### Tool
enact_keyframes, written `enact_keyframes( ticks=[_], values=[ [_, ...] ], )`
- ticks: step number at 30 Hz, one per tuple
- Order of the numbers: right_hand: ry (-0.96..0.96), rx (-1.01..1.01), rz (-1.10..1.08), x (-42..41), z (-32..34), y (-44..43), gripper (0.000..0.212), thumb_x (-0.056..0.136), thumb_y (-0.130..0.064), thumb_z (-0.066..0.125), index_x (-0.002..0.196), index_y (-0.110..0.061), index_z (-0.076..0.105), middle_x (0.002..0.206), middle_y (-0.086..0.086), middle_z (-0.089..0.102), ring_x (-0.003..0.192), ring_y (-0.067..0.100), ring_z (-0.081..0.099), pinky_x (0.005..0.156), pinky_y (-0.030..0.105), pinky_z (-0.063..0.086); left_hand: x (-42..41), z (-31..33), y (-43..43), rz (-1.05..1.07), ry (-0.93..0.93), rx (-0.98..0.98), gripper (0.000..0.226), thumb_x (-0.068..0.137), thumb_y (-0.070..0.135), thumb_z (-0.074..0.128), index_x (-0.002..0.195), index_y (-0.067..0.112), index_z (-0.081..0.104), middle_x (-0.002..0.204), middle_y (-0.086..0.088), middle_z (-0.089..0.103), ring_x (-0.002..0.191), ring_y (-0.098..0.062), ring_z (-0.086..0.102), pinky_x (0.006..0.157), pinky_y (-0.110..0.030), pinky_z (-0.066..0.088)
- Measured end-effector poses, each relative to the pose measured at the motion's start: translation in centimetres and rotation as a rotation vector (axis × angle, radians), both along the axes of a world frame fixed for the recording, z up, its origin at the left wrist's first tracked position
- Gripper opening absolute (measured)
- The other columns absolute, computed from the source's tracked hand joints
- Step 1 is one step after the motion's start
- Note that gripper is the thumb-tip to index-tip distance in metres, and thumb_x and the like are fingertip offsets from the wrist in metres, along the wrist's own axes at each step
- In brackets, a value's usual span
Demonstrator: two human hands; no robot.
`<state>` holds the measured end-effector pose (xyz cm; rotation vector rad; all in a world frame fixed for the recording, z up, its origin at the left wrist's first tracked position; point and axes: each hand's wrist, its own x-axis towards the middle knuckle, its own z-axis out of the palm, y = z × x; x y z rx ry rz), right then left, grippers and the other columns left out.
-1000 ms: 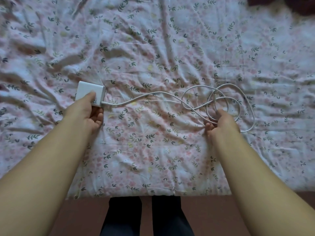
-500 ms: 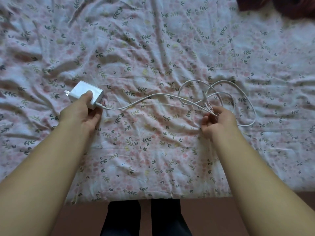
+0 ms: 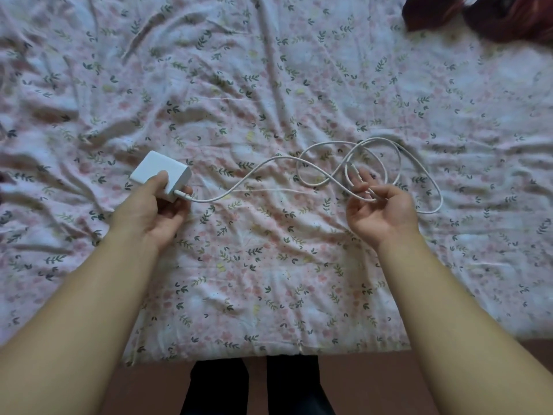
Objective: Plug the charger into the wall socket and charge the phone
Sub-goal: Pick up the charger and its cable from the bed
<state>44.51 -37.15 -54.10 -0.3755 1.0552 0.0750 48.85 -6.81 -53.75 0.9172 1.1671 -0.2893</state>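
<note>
A white block charger (image 3: pixel 161 174) is held just above the floral bed sheet (image 3: pixel 269 94), gripped by my left hand (image 3: pixel 155 214) with the thumb on top. Its white cable (image 3: pixel 269 167) runs right from the block and loops several times. My right hand (image 3: pixel 380 211) is palm up under those loops, fingers curled around a strand of the cable near its free end. No phone and no wall socket are in view.
The wrinkled sheet covers the whole bed, with its near edge (image 3: pixel 269 351) just before my dark-trousered legs (image 3: pixel 254 387) and the brown floor. A dark red cloth (image 3: pixel 484 16) lies at the far right corner.
My left hand has lifted and turned the charger block, moving it rightward. My right hand has turned palm up and raised the cable loops off the sheet.
</note>
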Motion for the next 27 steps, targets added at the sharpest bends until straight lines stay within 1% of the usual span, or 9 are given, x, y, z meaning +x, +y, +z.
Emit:
enact_keyframes(
  ticks=[3,5,7,9,11,14,18,23,27],
  values=[
    [-0.044,0.041,0.05,-0.1,0.1,0.0,0.062,0.062,0.0,0.037,0.121,-0.004,0.054,0.115,0.02,0.063,0.046,0.014,0.058,0.049,0.018,0.048,-0.3,0.4,-0.2,-0.008,-0.019,0.001,0.008,0.093,0.016,0.056,0.091,0.008,0.054,0.096,-0.011,0.059,0.076,-0.021,0.061,0.069,-0.027,0.054],
    [-0.047,0.054,0.102,-0.1,0.2,0.0,0.059,0.063,-0.003,0.035,0.12,-0.006,0.053,0.126,0.024,0.058,0.063,0.018,0.062,0.051,0.021,0.047,-0.5,0.6,-0.3,-0.017,-0.027,0.001,0.007,0.093,0.015,0.056,0.091,0.009,0.054,0.097,-0.011,0.059,0.077,-0.021,0.061,0.068,-0.026,0.056],
    [-0.031,0.039,0.152,0.1,0.2,0.0,0.057,0.062,-0.005,0.036,0.116,-0.007,0.054,0.124,0.025,0.06,0.081,0.021,0.056,0.055,0.024,0.043,-0.6,0.7,-0.4,-0.023,-0.029,0.005,0.007,0.093,0.015,0.055,0.089,0.009,0.054,0.097,-0.011,0.058,0.078,-0.021,0.061,0.071,-0.027,0.056],
    [-0.026,0.026,0.187,0.4,0.2,0.0,0.055,0.061,-0.007,0.037,0.112,-0.007,0.056,0.107,0.022,0.065,0.069,0.021,0.057,0.056,0.023,0.041,-0.7,0.8,-0.5,-0.019,-0.032,0.008,0.007,0.093,0.014,0.055,0.088,0.009,0.053,0.097,-0.011,0.058,0.08,-0.022,0.061,0.077,-0.029,0.055],
    [-0.021,0.009,0.218,0.8,0.2,0.0,0.057,0.061,-0.006,0.037,0.114,-0.007,0.057,0.104,0.02,0.066,0.057,0.019,0.057,0.058,0.023,0.039,-0.8,0.9,-0.6,-0.021,-0.037,0.009,0.006,0.093,0.013,0.055,0.089,0.009,0.053,0.098,-0.012,0.057,0.082,-0.023,0.06,0.079,-0.031,0.054],
    [-0.016,-0.033,0.251,1.4,0.0,0.1,0.06,0.062,-0.004,0.038,0.119,-0.007,0.056,0.112,0.017,0.066,0.062,0.015,0.05,0.057,0.022,0.033,-0.9,0.9,-0.5,-0.042,-0.047,0.0,0.006,0.092,0.014,0.056,0.089,0.01,0.053,0.098,-0.012,0.057,0.082,-0.023,0.061,0.073,-0.028,0.057],
    [0.001,-0.045,0.24,1.8,-0.1,0.3,0.054,0.061,-0.003,0.041,0.111,-0.008,0.062,0.099,0.008,0.061,0.059,0.013,0.041,0.056,0.023,0.03,-1.1,0.9,-0.5,-0.05,-0.049,-0.009,0.005,0.092,0.013,0.057,0.09,0.009,0.054,0.099,-0.013,0.057,0.084,-0.023,0.061,0.065,-0.027,0.058],
    [0.021,-0.036,0.211,1.6,-0.3,0.3,0.052,0.06,0.001,0.041,0.105,-0.008,0.066,0.075,0.006,0.062,0.062,0.015,0.054,0.063,0.027,0.044,-1.2,0.9,-0.2,-0.052,-0.051,-0.026,0.006,0.092,0.013,0.057,0.091,0.008,0.054,0.1,-0.013,0.057,0.082,-0.023,0.061,0.066,-0.027,0.058],
    [0.019,-0.029,0.048,1.6,-0.4,0.2,0.051,0.053,0.012,0.032,0.092,-0.002,0.063,0.055,0.008,0.055,0.044,0.016,0.059,0.061,0.032,0.059,-1.3,1.0,0.2,-0.049,-0.079,-0.041,0.009,0.091,0.014,0.057,0.095,0.006,0.054,0.101,-0.014,0.058,0.082,-0.025,0.062,0.07,-0.028,0.058]
  ],
)
